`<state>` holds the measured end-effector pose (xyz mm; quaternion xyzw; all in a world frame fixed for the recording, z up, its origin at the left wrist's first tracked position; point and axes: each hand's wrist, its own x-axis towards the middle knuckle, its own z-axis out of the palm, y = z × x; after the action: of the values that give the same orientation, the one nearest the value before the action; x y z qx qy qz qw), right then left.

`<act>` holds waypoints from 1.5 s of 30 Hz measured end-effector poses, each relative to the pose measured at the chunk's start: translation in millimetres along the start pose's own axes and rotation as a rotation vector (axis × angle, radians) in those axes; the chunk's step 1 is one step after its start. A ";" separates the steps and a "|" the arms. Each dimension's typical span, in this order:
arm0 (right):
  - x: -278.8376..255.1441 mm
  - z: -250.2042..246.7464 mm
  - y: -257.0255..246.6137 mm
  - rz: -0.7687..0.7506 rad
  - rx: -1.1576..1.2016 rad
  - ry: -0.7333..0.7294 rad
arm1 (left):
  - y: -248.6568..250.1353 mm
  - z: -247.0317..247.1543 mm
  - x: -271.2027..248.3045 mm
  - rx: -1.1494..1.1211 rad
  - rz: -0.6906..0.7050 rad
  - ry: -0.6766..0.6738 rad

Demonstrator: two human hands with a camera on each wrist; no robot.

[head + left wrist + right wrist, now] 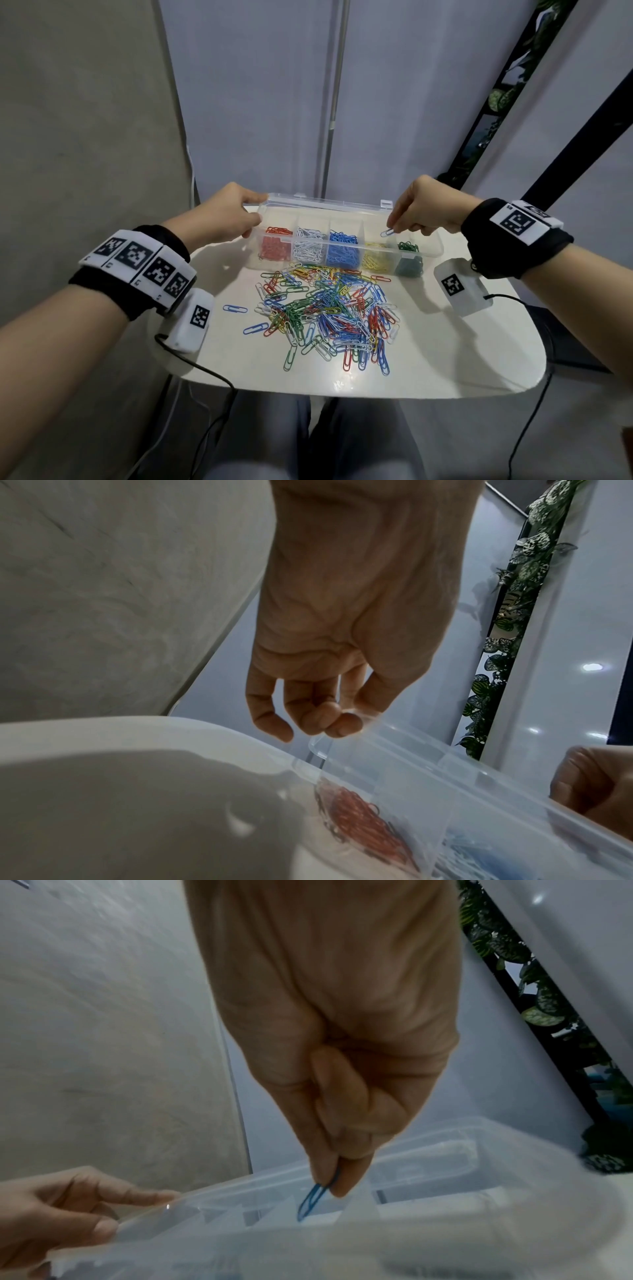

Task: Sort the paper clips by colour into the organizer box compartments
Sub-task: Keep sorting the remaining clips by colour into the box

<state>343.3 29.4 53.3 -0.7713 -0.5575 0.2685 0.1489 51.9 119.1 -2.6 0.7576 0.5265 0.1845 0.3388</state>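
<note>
Table: white rounded table (445, 359); the person's legs show below its near edge.
Loose pile: mixed paper clips (329, 308) in red, blue, green, yellow and white, spread on the table nearer the viewer than both hands, just in front of the box.
Stray clips: two blue stray clips (235, 308) lie apart from the pile, on its left side, below the left wrist.
Wrist units: a marker band and a white camera module (191, 323) on each forearm, with black cables trailing off the table edge.
Organizer box: clear organizer box (346, 255) lying crosswise between the two hands; compartments read, from the left hand toward the right hand, red, white, blue, yellow, green.
Lid: clear lid (325, 202) raised behind the compartments, at the far side of both hands.
Left hand: left hand (227, 216) grips the box's left end, thumb and curled fingers on the rim and lid corner beside the red compartment.
Right hand: right hand (421, 209) hangs over the right part of the box, thumb and forefinger pressed together on one clip, the other fingers curled in.
Held clip: blue paper clip (310, 1202) hangs downward from the pinch, above the compartments and clear of their contents.
Background: pale wall panels and a dark frame with leafy plant (493, 102) beyond the box.
</note>
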 end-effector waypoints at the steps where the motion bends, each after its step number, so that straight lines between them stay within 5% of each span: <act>1: -0.4 -0.2 -0.5 -0.012 -0.041 0.026 | -0.4 0.1 0.3 -0.002 -0.002 -0.001; 7: -1.0 6.3 -15.7 -0.140 0.113 0.153 | 0.0 0.4 -0.9 -0.013 -0.012 0.001; 16: -13.6 21.8 -34.6 -0.192 0.197 0.130 | 6.7 5.9 -6.4 -0.100 -0.037 0.016; 27: -63.2 49.2 5.7 -0.368 -0.321 -0.081 | 7.1 9.8 -3.8 -0.238 -0.094 0.038; 34: -57.1 76.6 1.0 -0.511 -0.467 -0.012 | 11.0 9.9 -4.6 -0.223 -0.099 0.041; 39: -46.9 87.8 -8.0 -0.457 -0.543 0.112 | 12.6 8.2 -6.0 -0.219 -0.110 0.032; 45: -45.3 95.9 -6.5 -0.463 -0.509 0.031 | 11.8 8.1 -5.9 -0.219 -0.107 0.022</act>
<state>272.1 -17.7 -9.9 -0.6407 -0.7645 0.0682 0.0169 62.7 108.5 0.6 0.6849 0.5464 0.2309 0.4231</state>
